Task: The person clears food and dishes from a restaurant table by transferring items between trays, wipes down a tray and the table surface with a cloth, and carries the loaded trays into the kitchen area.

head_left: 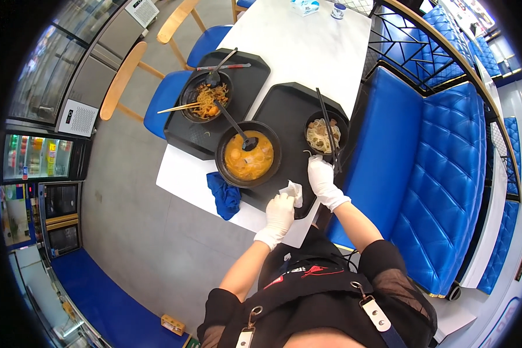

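My left hand [279, 216], in a white glove, is closed on a crumpled white tissue [294, 191] over the near edge of a black tray [284, 107]. My right hand [322, 178], also gloved, grips the near rim of a small black bowl [345, 129] at the tray's right side; its fingertips are partly hidden. Noodles and brown pieces sit in that bowl, with dark chopsticks [326, 119] lying across it. Left of my hands stands a large black bowl [219, 156] of orange soup, a black ladle [235, 127] resting in it.
A second black tray [250, 78] holds a bowl of noodles [210, 101] with wooden chopsticks and a spoon. A blue cloth [223, 197] hangs at the white table's [298, 35] left edge. A blue bench [383, 145] stands right, blue chairs [163, 104] left.
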Motion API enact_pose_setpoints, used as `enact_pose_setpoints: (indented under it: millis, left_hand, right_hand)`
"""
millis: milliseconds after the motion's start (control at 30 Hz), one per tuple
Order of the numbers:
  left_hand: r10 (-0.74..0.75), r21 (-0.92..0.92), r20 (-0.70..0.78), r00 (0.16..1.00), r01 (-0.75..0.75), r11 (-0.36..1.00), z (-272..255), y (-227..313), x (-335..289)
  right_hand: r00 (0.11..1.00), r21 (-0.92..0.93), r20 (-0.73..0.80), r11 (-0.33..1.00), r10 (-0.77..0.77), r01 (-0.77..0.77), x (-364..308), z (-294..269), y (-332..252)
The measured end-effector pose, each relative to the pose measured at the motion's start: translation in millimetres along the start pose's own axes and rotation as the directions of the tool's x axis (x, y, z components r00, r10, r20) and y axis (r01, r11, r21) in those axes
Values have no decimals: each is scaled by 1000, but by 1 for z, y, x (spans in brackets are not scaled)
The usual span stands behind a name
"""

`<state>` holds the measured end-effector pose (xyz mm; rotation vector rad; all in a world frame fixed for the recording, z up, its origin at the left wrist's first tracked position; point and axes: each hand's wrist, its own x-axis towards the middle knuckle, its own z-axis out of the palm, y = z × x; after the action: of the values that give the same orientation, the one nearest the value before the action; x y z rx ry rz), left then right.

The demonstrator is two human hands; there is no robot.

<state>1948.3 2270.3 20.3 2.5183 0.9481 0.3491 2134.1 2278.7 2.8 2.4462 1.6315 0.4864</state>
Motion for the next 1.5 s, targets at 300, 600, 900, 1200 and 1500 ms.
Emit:
enact_pose_setpoints:
  millis: [300,600,900,1200,1500]
  left_hand:
    - [-779,-595,-435,451,505,625,-43,-71,-184]
    - [-929,-437,-250,274,824,361,124,-245,-234]
    - [-805,-235,345,482,875,423,231,-327,-188]
    - [-864,-501,246,440,821,276,216,-325,-240]
    - [-919,-605,382,92,777,-174,186,-306,-311]
  right_hand:
    - [981,136,170,988,-89,66,-29,6,5]
    - [975,272,104,949,-196,162,-71,7,12]
    - [971,285,123,945,-203,162,-89,10,5]
    - [984,677,104,735,-147,38,-52,-69,-31]
    - [974,896,177,385,145,-220,49,-102,48]
